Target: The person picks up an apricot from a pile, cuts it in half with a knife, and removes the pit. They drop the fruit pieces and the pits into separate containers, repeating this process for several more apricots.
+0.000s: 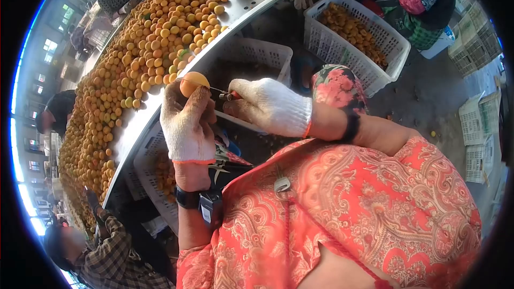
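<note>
An orange-yellow apricot is pinched between the thumb and fingers of my left hand, which wears a white work glove with stained fingertips. My right hand, gloved the same way, is closed around a small pitting tool with a red handle. Its thin metal shaft points left and reaches the apricot's side. Both hands are just off the near edge of the metal sorting table, above a white plastic crate.
Many whole apricots cover the table. At the upper right, a white crate holds apricot pieces. Another crate stands below the table edge. Several people work around the table, one in a checked shirt. Stacked crates line the right.
</note>
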The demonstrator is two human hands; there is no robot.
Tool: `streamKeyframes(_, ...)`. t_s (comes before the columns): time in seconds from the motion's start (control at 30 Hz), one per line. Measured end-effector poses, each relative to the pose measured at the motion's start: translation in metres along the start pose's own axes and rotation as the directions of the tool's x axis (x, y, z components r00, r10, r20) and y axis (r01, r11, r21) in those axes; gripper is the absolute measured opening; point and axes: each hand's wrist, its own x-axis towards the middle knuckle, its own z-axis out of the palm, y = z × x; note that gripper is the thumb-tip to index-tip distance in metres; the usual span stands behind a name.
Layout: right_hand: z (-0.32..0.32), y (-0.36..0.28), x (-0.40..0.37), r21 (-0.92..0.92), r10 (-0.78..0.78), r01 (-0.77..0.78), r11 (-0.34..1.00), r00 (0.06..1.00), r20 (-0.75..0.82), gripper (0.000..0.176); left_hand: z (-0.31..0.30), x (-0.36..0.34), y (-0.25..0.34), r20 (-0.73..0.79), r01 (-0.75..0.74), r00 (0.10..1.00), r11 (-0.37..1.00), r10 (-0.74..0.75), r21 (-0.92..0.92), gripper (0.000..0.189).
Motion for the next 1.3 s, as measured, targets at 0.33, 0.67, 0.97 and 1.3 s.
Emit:
streamKeyframes(0.33,-0.001,-0.009,-0.009,0.077,0.031,-0.035,0.996,0.998,0.052,0.029,0.012,-0.017,0.006,-0.068,-0.159,0.984,0.984,0.165,0.081,0.034)
streamKeyframes(0.67,0.017,0.003,-0.012,-0.101,0.042,-0.050,0.994,0.996,-0.083,0.028,0.016,-0.015,-0.003,0.053,0.005,0.999,0.991,0.002,-0.135,0.038)
streamKeyframes(0.97,0.018,0.014,-0.011,-0.233,0.096,-0.116,0.965,0.991,-0.098,0.033,0.003,0.014,-0.038,0.032,0.115,0.993,0.921,-0.111,-0.373,0.047)
streamKeyframes(1.3,0.010,0.009,-0.010,-0.206,0.138,-0.157,0.966,0.985,-0.104,0.035,0.017,0.007,-0.043,0.128,0.149,0.986,0.907,-0.106,-0.395,0.035)
